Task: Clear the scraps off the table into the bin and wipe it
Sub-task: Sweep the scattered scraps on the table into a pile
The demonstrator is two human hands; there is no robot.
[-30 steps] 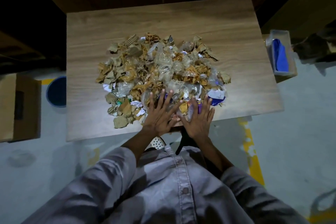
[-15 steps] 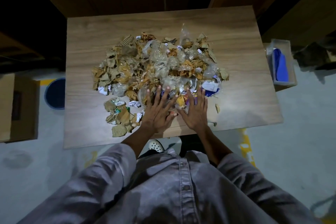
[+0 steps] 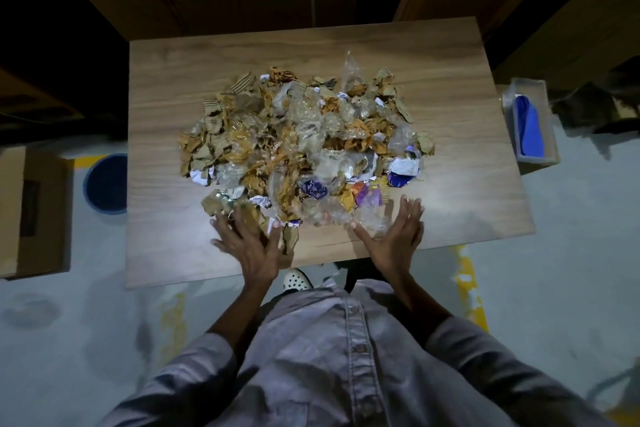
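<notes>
A heap of scraps [image 3: 304, 146] covers the middle of a rectangular table [image 3: 166, 104] with a matte, wood-grain top. The heap is loose and ragged. It mixes torn brown corrugated cardboard with visible ribbing, crumpled clear plastic film that catches the light, orange-brown wrappers, bits of white paper and a few shiny purple and blue foil pieces near the front. Its near edge lies close to the person's side of the table, while bare wood shows on the far, left and right sides.

The left hand [image 3: 249, 243] lies palm down on the table with its fingers spread wide, the fingertips touching brown cardboard pieces at the heap's near-left edge. The right hand [image 3: 398, 236] is also palm down, its fingers straight and close together and the thumb splayed out towards the clear film at the near-right edge.

A round blue bin [image 3: 105, 184] stands on the grey floor just beside the table's left edge, next to a brown cardboard box [image 3: 31, 208]. On the right, a clear plastic tub [image 3: 547, 149] holds a folded blue cloth [image 3: 528, 128]. A pale grey button-front shirt [image 3: 346, 357] fills the foreground.
</notes>
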